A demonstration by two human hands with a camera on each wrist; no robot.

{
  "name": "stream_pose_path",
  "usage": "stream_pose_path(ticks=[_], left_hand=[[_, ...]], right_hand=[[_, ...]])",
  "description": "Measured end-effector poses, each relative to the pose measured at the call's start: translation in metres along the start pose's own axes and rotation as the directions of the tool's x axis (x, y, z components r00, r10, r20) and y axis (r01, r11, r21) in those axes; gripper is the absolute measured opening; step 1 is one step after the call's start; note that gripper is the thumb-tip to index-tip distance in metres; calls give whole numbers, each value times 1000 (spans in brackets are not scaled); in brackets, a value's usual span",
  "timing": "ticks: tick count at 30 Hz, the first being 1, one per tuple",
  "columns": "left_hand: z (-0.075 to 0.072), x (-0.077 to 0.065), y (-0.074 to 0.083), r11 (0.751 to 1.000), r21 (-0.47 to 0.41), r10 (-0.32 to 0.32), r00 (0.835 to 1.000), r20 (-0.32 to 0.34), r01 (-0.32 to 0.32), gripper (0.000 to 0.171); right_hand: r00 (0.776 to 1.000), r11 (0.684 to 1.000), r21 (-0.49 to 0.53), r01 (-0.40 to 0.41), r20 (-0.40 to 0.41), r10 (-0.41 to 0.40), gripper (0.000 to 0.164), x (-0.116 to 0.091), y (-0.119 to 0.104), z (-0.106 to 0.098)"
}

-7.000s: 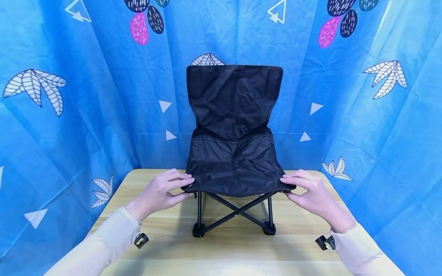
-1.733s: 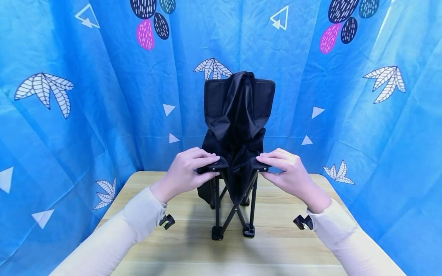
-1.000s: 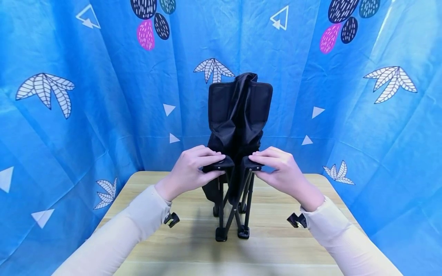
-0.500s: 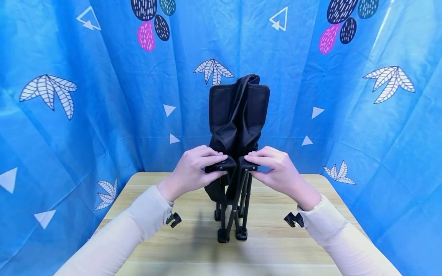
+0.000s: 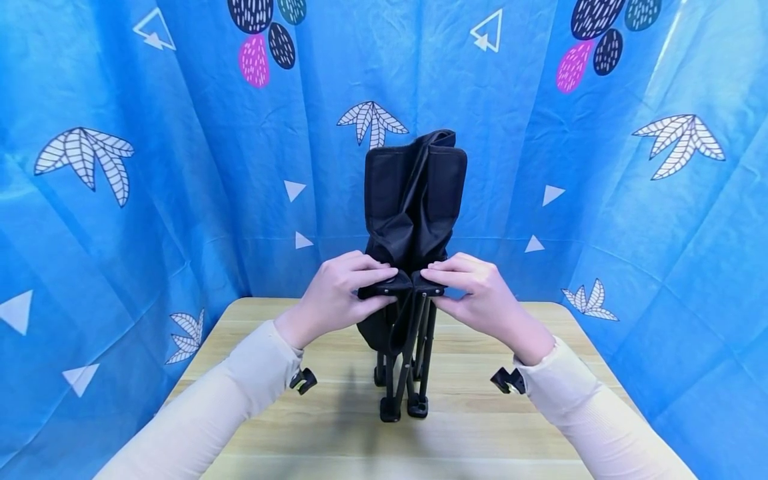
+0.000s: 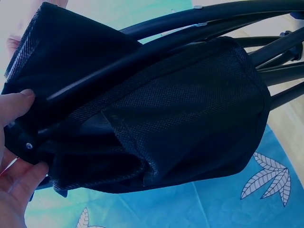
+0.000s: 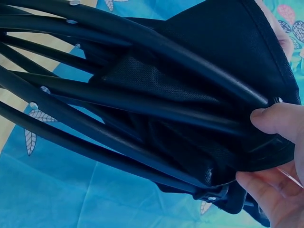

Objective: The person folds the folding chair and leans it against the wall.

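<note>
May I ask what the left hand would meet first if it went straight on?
Past the seat corner it pinches, the left hand would probably meet the folding chair's other front corner, pinched by the right hand; depth is unclear.

Table's [image 5: 480, 390] got a light wood-grain top with rounded far corners, nothing fancy. Bright blue curtain [image 5: 510, 153] runs behind it and down both its sides, kinda creased. White leaf prints [image 5: 84, 157] show past the table's left and right edges, pale little triangles [image 5: 293, 190] above its far edge, and pink drop shapes [image 5: 255, 61] way higher over it.
</note>
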State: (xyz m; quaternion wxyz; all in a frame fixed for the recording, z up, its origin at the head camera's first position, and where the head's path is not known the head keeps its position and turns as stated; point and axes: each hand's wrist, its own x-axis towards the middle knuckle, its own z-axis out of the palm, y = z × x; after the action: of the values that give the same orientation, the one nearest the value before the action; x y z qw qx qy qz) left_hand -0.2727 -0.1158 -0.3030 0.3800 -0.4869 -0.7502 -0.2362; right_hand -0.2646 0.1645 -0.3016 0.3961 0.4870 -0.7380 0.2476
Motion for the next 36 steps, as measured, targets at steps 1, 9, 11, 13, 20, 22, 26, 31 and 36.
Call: stream_pose_path(ticks=[1, 9, 11, 13, 20, 22, 26, 31, 36], left_hand=[[0, 0, 0, 1000, -2, -2, 1000, 3, 2, 40], [-1, 3, 2, 1000, -16, 0, 1000, 17, 0, 39], [-1, 4, 2, 1000, -28, 1, 1000, 21, 0, 39], [-1, 4, 2, 999, -41, -2, 1000, 27, 3, 39], [-1, 5, 1, 995, -94, -31, 999, 36, 35, 40], [-1, 5, 0, 992, -121, -44, 998, 34, 48, 40], [2, 5, -3, 983, -171, -63, 998, 28, 67, 41], [3, 4, -5, 980, -191, -62, 998, 18, 65, 41], [3, 3, -4, 981, -183, -64, 998, 26, 68, 41]], right_hand=[[1000, 1000, -1, 1, -1, -1, 45, 0, 0, 0], [1000, 1000, 30, -5, 1, 5, 43, 2, -2, -1], [1000, 999, 44, -4, -6, 4, 43, 2, -1, -1], [1000, 998, 60, -4, -12, 5, 43, 2, 0, 0], [1000, 995, 103, -16, -8, 17, 42, 3, 1, 0], [1000, 994, 111, -21, -2, 22, 42, 4, 1, 0], [999, 992, 125, -35, 9, 34, 42, 5, 1, 0], [999, 991, 128, -43, 18, 41, 42, 4, 1, 0], [1000, 994, 106, -26, 15, 25, 43, 2, 1, -1]])
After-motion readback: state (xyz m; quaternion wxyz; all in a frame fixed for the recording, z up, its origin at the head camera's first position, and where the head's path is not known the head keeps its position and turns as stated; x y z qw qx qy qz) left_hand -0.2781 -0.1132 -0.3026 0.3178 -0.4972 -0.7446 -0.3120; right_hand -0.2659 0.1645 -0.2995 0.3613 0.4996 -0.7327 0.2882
